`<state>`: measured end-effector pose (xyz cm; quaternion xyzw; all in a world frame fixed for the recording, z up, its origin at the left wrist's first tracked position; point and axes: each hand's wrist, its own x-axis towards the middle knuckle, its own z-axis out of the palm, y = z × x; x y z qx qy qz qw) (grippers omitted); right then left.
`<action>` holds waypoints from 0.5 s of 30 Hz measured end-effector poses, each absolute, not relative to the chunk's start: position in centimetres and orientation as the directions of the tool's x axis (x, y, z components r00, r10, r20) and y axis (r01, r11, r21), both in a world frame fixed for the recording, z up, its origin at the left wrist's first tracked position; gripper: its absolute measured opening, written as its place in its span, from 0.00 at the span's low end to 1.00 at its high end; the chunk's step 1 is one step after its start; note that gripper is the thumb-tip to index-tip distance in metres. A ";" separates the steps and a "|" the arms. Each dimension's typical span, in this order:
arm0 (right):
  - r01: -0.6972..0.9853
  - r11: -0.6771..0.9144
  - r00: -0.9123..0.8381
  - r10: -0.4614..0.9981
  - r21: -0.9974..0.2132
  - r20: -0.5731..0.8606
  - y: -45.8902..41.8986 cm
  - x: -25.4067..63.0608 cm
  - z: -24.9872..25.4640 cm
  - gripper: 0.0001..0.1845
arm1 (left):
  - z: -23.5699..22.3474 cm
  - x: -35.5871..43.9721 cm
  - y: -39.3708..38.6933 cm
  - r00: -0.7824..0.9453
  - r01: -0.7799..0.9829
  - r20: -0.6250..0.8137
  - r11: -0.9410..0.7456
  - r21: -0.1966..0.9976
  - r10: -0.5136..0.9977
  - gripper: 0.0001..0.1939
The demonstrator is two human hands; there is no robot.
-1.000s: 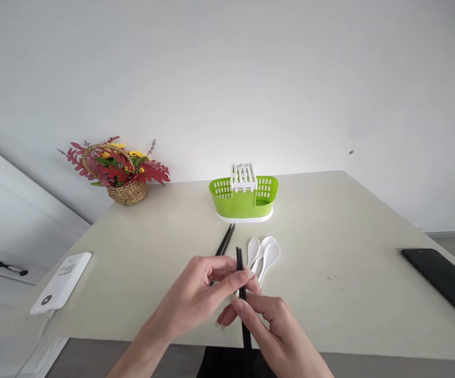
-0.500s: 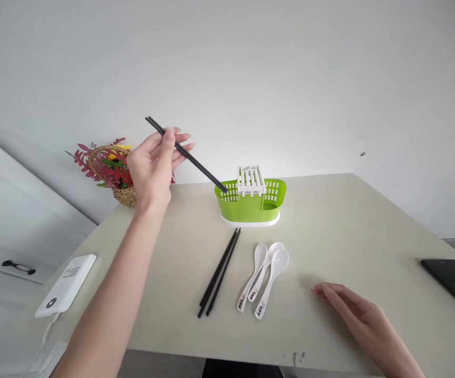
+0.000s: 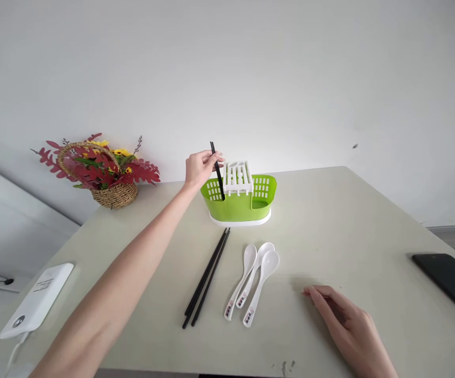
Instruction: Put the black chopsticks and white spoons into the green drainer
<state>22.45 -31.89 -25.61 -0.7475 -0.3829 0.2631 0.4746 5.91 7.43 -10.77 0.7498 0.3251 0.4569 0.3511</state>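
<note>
My left hand (image 3: 202,167) is closed around black chopsticks (image 3: 217,173), held nearly upright. Their lower ends are inside the left compartment of the green utensil basket (image 3: 235,209), beside its white slotted top rack (image 3: 238,177). More black chopsticks (image 3: 207,278) lie in a bundle on the table in front of the basket. To their right are three white spoons (image 3: 267,268), handles toward me and partly overlapping. My right hand (image 3: 343,323) rests on the table right of the spoons, fingers curled together with nothing visible in them.
A wicker basket of artificial flowers (image 3: 115,195) stands at the back left by the wall. A white device with a cable (image 3: 40,299) lies at the left edge of the table, and a black phone (image 3: 446,281) at the right edge.
My left hand has moved right to the green basket, turning the chopsticks from slanted to nearly upright with their ends inside it. The view has shifted slightly; my right hand stays on the table.
</note>
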 end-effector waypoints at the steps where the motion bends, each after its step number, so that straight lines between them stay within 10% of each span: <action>1: 0.322 -0.257 0.574 0.818 -0.911 -0.028 -31.8 22.4 -25.6 0.26 | -11.1 6.0 7.8 0.376 0.198 0.438 -0.533 0.823 0.816 0.25; 15: 0.358 -0.321 0.522 0.847 -0.877 -0.097 -32.2 23.5 -27.2 0.25 | -12.8 2.7 7.9 0.411 0.531 0.298 -0.492 0.690 0.862 0.25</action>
